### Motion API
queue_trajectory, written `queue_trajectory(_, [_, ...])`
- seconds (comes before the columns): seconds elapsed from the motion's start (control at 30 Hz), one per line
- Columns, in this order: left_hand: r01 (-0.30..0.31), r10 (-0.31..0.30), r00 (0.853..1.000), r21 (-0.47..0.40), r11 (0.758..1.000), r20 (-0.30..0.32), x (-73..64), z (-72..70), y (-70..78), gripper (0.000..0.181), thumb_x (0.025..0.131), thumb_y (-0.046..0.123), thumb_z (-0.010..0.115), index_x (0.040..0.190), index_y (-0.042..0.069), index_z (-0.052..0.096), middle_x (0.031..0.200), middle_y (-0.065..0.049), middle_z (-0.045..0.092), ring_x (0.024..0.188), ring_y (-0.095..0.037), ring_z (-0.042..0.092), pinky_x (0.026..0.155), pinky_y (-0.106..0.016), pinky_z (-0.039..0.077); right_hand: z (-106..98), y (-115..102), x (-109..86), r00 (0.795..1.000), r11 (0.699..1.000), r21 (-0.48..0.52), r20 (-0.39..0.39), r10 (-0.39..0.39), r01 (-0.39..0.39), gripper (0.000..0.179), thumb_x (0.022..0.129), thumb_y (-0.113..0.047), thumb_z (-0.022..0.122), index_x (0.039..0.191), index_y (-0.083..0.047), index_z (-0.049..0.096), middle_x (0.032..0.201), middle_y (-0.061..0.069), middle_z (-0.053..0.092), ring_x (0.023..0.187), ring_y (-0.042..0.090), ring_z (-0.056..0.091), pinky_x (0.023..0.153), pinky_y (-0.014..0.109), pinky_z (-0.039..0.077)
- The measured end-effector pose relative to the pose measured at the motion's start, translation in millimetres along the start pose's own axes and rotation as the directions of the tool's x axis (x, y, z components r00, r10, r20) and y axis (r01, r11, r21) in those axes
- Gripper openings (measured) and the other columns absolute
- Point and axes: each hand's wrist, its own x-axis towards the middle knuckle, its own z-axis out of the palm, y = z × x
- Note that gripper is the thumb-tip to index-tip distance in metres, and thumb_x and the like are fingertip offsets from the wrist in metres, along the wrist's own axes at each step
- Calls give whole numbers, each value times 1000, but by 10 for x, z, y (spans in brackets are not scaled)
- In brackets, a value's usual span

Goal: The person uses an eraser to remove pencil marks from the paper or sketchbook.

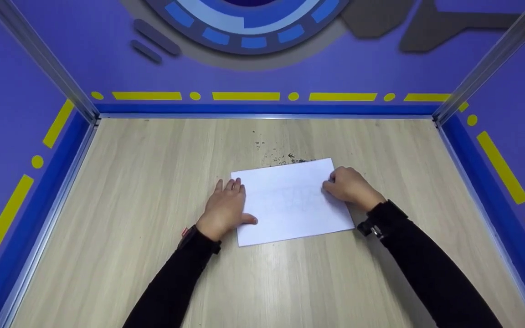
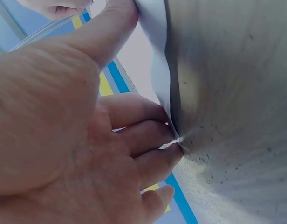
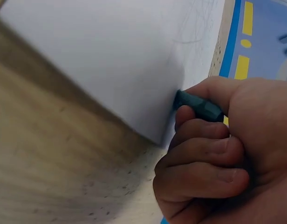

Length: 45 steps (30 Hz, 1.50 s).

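Observation:
A white sheet of paper lies slightly turned on the wooden table, with faint grey marks across its middle. My left hand rests on its left edge, fingers extended and thumb spread onto the sheet. The left wrist view has the fingertips right at the paper's edge. At the upper right side of the sheet, my right hand pinches a small dark green eraser between thumb and forefinger, its tip against the paper. The other fingers are curled into the palm, hiding part of the eraser.
Dark crumbs are scattered on the table just beyond the sheet's top edge. Blue panels with yellow marks wall in the table at the back and both sides, joined by metal posts.

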Motion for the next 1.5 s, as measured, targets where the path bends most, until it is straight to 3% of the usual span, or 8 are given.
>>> queue_trajectory(0.27, [-5, 5, 1000, 6, 1000, 6, 7, 8, 2, 116, 88, 65, 85, 167, -8, 40, 178, -27, 33, 170, -41, 31, 142, -60, 15, 54, -284, -43, 999, 1000, 15, 36, -7, 6, 39, 105, -37, 64, 74, -13, 56, 71, 0, 47, 67, 19, 50, 61, 32, 41])
queue_trajectory(0.37, [-1, 1, 1000, 12, 1000, 9, 21, 10, -4, 116, 89, 65, 84, 167, -8, 39, 179, -26, 33, 170, -40, 31, 143, -60, 14, 133, -488, -18, 997, 999, 25, 66, -48, 46, 47, 106, -40, 64, 67, -18, 49, 66, -3, 47, 63, 18, 49, 61, 32, 43])
queue_trajectory(0.57, [3, -3, 1000, 9, 1000, 9, 16, -5, -13, 118, 88, 66, 84, 168, -7, 38, 179, -26, 32, 170, -40, 31, 142, -60, 14, 359, -1009, 48, 987, 996, 27, 139, -83, 80, 41, 106, -40, 63, 71, -20, 56, 72, -1, 58, 66, 19, 57, 64, 35, 50])
queue_trajectory(0.87, [-12, 11, 1000, -15, 1000, -29, -16, 3, -19, 115, 87, 64, 87, 165, -7, 43, 177, -25, 37, 168, -40, 35, 141, -62, 18, 707, -1644, 203, 950, 962, -72, 195, -244, 262, 39, 107, -32, 62, 72, -14, 65, 73, 2, 64, 69, 22, 60, 69, 40, 53])
queue_trajectory(1.03, [-8, 8, 1000, -12, 1000, -29, -17, -1, -13, 115, 87, 64, 87, 166, -7, 42, 177, -25, 38, 168, -39, 35, 142, -61, 17, 869, -1660, 355, 948, 958, -69, 178, -264, 280, 42, 105, -31, 63, 67, -16, 60, 65, -2, 55, 63, 19, 53, 62, 36, 47])
queue_trajectory(1.23, [-13, 13, 999, 0, 1000, -30, -13, 8, -25, 114, 87, 64, 86, 165, -7, 43, 177, -26, 38, 168, -40, 35, 142, -62, 17, 782, -1626, 276, 962, 968, -62, 143, -232, 243, 45, 101, -29, 69, 61, -19, 52, 61, -4, 50, 64, 19, 51, 61, 32, 42])
queue_trajectory(1.37, [-11, 12, 1000, 13, 1000, -19, -3, 21, -31, 115, 88, 65, 85, 166, -7, 42, 178, -26, 35, 169, -39, 34, 142, -62, 15, 669, -1365, 224, 979, 983, -35, 101, -176, 180, 39, 98, -31, 71, 64, -19, 56, 69, -1, 57, 70, 21, 56, 66, 33, 47])
queue_trajectory(1.5, [-6, 6, 1000, 11, 1000, -3, 6, 18, -26, 116, 88, 66, 85, 167, -7, 40, 179, -26, 33, 170, -39, 32, 142, -62, 13, 473, -918, 143, 993, 995, 43, 63, -96, 94, 29, 98, -32, 70, 74, -16, 64, 81, 3, 63, 74, 22, 60, 68, 34, 50])
